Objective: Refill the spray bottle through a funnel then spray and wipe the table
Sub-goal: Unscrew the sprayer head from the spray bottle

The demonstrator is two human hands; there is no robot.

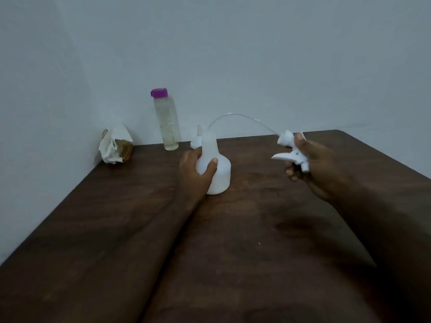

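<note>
Far left, tissues (112, 145) are sitting in the corner, then the purple-capped refill bottle (166, 122) and the funnel (197, 137) just behind the spray bottle (220, 173), which is standing on the table (256, 229) with the left hand (193, 171) wrapping its shoulder. The dip tube (233, 114) is arcing from its neck to the sprayer head (285, 138), which the right hand (312, 164) is clutching. Best move: lifting straight up, steadying the base, so the tube is clearing without flicking drops
</note>
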